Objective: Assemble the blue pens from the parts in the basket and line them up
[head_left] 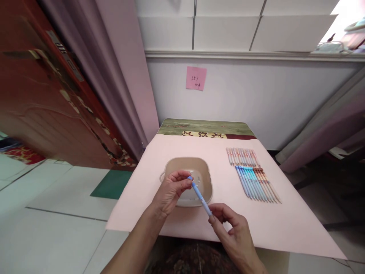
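A light blue pen slants between my two hands, over the near right side of a beige basin. My left hand pinches its darker blue upper end. Thumb and fingers of my right hand close on the lower end. Inside the basin lie a few small clear or pale pieces, too small to name. To the right, a row of pens lies side by side, shading from blue through turquoise to brown and beige. Behind it is a second row of pens with clear caps and orange-pink barrels.
A pink sheet covers most of the table, leaving a green patterned strip bare at the back. A pink note is stuck to the white wall. On the left are a purple curtain and a red-brown door.
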Available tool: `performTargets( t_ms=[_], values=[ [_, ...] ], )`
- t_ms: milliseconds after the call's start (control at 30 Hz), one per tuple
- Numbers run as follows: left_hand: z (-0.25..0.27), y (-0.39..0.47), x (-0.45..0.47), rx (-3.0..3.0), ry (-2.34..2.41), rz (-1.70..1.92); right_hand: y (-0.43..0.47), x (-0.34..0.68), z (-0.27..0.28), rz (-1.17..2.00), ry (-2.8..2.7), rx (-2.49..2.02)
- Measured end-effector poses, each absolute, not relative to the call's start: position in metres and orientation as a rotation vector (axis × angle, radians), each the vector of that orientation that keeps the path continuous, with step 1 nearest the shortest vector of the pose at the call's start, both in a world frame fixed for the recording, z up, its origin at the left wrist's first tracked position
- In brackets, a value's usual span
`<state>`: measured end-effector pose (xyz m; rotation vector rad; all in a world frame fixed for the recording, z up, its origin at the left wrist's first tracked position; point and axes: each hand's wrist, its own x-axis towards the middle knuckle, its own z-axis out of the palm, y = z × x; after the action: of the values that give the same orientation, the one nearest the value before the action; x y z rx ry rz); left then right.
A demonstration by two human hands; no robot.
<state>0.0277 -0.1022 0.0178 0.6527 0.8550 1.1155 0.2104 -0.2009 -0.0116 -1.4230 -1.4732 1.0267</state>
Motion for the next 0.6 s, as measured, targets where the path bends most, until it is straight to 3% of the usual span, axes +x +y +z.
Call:
performTargets(
  t_ms=[600],
  values=[
    [0.017, -0.111, 0.050, 0.987, 1.047, 1.052, -0.192, 0.212, -0.030, 0.972, -1.452, -1.513]
  ],
)
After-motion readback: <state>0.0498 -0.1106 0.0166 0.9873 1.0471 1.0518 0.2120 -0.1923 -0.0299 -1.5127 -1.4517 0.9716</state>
